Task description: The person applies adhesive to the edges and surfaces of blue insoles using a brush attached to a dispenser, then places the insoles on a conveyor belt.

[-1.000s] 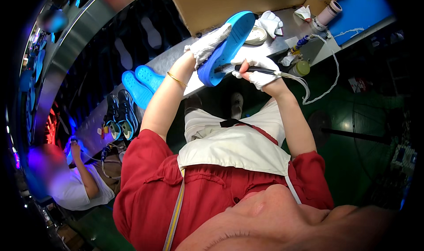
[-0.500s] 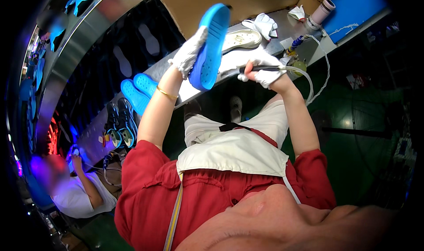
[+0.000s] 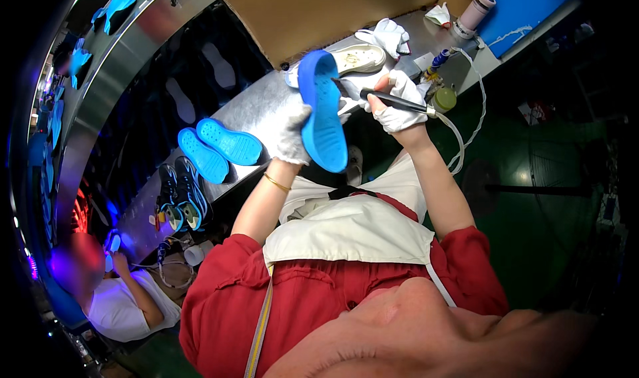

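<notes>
In my gloved left hand (image 3: 291,137) is a blue shoe sole (image 3: 326,128), gripped by its left edge and held upright above the bench edge. Its upper end has a darker blue rim, and small holes dot its face. My gloved right hand (image 3: 407,115) is closed round the black handle of a brush (image 3: 399,103) that has a clear hose on its back end. The dark flat tip lies at the right edge of the sole's upper half; whether it touches cannot be made out. Behind the sole, a white shoe (image 3: 359,58) rests on the bench.
Two more blue soles (image 3: 229,143) lie on the metal bench (image 3: 256,102), left of my hand. Beyond them stand dark sneakers (image 3: 190,191). White gloves (image 3: 386,37), a pink bottle (image 3: 476,10) and a yellow-green jar (image 3: 444,99) sit to the right. A co-worker (image 3: 130,301) sits at lower left.
The held sole has come lower and turned end for end, its dark blue end now uppermost. My left hand moved down toward me. The brush tip is now at the sole's right edge.
</notes>
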`<state>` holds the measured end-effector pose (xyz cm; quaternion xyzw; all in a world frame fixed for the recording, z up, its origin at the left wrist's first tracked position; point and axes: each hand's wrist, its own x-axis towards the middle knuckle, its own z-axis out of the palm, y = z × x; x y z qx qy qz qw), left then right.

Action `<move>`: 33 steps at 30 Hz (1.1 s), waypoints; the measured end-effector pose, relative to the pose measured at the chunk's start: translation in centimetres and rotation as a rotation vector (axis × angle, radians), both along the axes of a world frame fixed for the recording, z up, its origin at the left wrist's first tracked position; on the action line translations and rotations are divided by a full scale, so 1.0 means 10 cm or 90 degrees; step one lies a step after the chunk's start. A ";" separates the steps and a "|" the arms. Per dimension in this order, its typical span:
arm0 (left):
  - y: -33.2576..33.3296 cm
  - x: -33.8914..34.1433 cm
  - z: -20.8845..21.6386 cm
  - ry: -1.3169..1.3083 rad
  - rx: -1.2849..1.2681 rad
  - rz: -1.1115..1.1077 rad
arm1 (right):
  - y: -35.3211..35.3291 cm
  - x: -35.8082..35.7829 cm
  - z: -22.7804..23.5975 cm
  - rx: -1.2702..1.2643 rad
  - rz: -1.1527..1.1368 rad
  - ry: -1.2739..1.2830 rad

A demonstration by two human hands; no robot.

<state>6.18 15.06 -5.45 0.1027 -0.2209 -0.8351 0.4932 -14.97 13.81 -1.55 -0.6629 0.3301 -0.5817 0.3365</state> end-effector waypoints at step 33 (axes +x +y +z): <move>-0.23 -0.11 0.07 0.000 0.013 0.206 | 0.42 0.15 0.03 -0.108 0.100 0.228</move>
